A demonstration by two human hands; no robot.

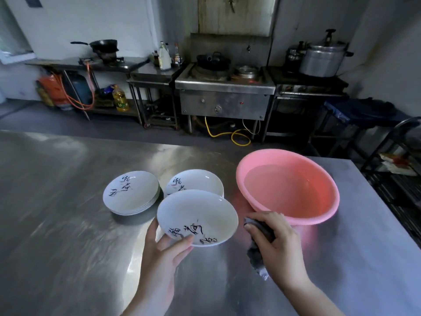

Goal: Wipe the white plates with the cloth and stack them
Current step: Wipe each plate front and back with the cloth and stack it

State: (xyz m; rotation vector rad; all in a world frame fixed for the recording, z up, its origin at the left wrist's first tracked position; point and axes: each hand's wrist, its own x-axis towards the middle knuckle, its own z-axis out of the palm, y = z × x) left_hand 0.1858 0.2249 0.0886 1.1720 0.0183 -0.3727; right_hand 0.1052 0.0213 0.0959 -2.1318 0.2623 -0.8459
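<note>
Two grips | left hand [159, 254] pinches plate [197, 217] | right hand [276, 241] clutches cloth [258, 252]

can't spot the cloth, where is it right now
In the head view the dark cloth is bunched in the right hand, low and right of centre, just in front of the pink basin and right of the held plate.

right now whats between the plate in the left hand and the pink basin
In the head view, nothing but bare steel table separates the held plate from the pink basin; the right hand with the cloth sits just nearer.
</note>
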